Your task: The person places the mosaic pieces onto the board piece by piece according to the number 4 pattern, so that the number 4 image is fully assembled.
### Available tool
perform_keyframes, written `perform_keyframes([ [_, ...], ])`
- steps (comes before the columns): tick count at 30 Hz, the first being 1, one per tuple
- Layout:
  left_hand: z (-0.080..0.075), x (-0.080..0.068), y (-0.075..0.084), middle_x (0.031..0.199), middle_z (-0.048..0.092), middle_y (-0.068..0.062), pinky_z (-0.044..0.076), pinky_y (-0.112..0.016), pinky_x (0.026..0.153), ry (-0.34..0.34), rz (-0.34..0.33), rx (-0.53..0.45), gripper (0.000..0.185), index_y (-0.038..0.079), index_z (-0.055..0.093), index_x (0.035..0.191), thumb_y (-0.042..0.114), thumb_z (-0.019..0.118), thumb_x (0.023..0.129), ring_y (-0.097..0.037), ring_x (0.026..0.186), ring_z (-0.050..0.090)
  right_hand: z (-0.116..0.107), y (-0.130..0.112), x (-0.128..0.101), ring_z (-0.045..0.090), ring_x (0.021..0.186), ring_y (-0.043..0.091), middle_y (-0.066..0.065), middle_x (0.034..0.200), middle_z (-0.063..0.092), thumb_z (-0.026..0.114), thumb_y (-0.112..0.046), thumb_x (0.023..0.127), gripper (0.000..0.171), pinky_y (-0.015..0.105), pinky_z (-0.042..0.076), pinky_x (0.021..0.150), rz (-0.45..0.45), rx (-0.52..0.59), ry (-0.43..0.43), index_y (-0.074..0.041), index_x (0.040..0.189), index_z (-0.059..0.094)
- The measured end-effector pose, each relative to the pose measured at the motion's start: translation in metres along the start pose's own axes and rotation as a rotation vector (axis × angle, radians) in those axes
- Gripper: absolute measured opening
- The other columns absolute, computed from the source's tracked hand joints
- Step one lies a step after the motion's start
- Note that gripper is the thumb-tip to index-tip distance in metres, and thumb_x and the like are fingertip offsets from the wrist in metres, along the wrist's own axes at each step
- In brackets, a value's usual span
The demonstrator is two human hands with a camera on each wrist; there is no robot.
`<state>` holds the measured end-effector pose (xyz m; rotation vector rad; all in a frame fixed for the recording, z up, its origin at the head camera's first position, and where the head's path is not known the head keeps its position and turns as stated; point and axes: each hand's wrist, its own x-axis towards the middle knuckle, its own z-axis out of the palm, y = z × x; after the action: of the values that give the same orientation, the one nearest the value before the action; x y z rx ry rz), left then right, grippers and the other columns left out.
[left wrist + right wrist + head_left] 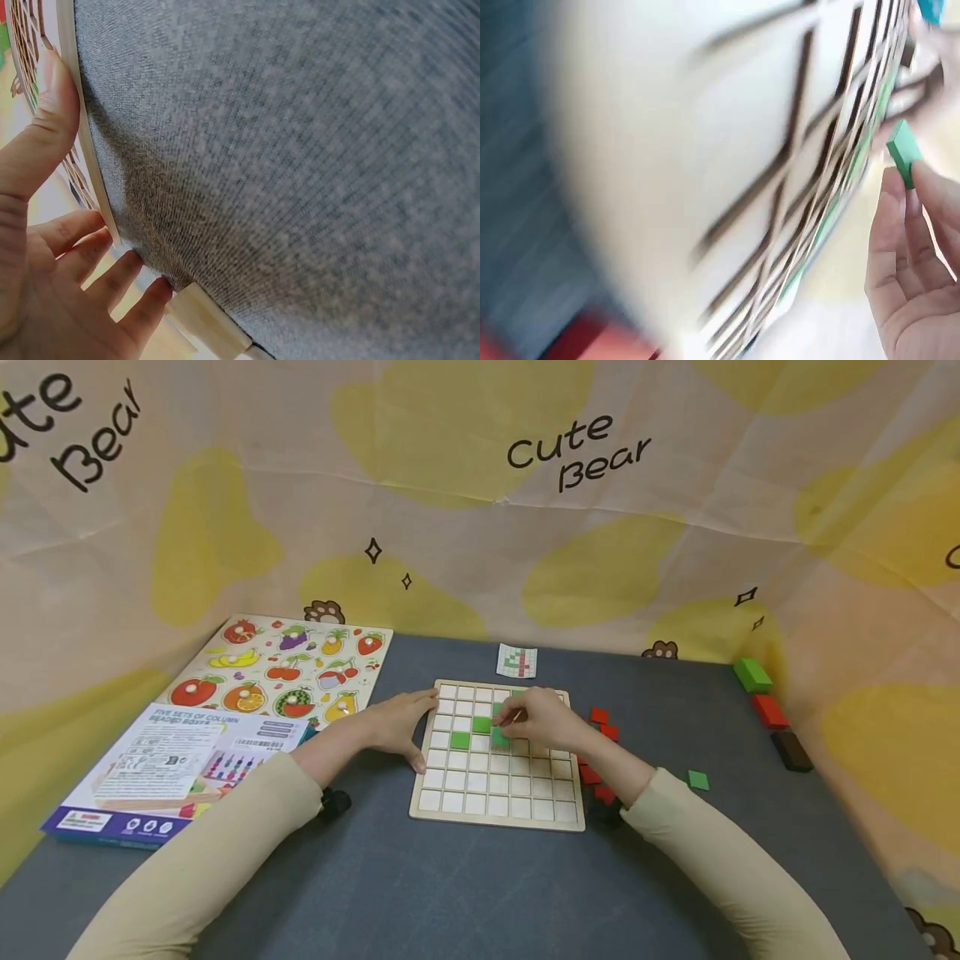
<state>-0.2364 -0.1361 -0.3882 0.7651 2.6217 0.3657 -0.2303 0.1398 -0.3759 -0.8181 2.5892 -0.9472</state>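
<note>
A wooden grid board (422, 814) with white squares lies on the dark table. Several green square tiles (460, 741) sit in its cells. My left hand (397, 724) rests at the board's left edge, fingers extended; in the left wrist view its thumb (58, 94) touches the rim. Over the upper middle of the grid, my right hand (543, 718) pinches a green tile (904, 152) between thumb and fingertips, tilted and raised off the board in the right wrist view. That hand hides some cells behind it.
Red tiles (598, 716) lie along the board's right side, partly under the forearm. One green tile (697, 780) is farther right. A pattern card (517, 661) lies behind the board. Green, red and dark blocks (770, 712) line the right edge. A fruit puzzle (283, 668) and box (165, 768) are left.
</note>
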Motion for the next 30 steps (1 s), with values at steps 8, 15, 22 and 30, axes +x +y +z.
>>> perform_keyframes([
  [8,-0.001,-0.001,0.001,0.165,0.018,-0.02,0.03,-0.058,0.119,-0.006,0.005,-0.012,0.111,-0.002,0.031,0.152,0.043,0.088,0.069,-0.046,0.149,0.027,0.034,-0.037,0.02,0.072,0.085,0.011,0.004,0.094,0.078,0.072,-0.006,0.087,0.01,0.021,0.056,0.076,-0.05,-0.081,-0.002,-0.01,0.095,0.078],
  [15,-0.001,0.0,-0.001,0.165,0.018,-0.021,0.029,-0.058,0.12,-0.002,0.013,-0.017,0.111,-0.002,0.031,0.152,0.043,0.088,0.069,-0.046,0.149,0.026,0.046,-0.044,0.021,0.068,0.078,0.009,0.002,0.086,0.078,0.073,-0.005,0.086,0.007,0.02,0.054,0.07,-0.077,-0.157,0.003,-0.009,0.088,0.078],
  [22,-0.002,-0.002,-0.001,0.165,0.018,-0.022,0.028,-0.057,0.12,-0.006,0.014,-0.029,0.11,-0.003,0.031,0.152,0.041,0.088,0.07,-0.047,0.149,0.026,0.047,-0.043,0.019,0.071,0.085,0.01,-0.001,0.092,0.078,0.074,-0.005,0.083,0.017,0.023,0.056,0.07,-0.09,-0.231,-0.043,-0.014,0.096,0.081],
  [30,-0.001,-0.002,0.0,0.165,0.018,-0.021,0.028,-0.058,0.12,0.0,0.012,-0.018,0.112,-0.002,0.03,0.153,0.043,0.088,0.069,-0.047,0.149,0.026,0.012,-0.028,0.004,0.065,0.078,0.012,0.002,0.093,0.075,0.071,-0.006,0.087,0.021,0.023,0.051,0.065,-0.086,-0.255,-0.015,-0.015,0.105,0.077],
])
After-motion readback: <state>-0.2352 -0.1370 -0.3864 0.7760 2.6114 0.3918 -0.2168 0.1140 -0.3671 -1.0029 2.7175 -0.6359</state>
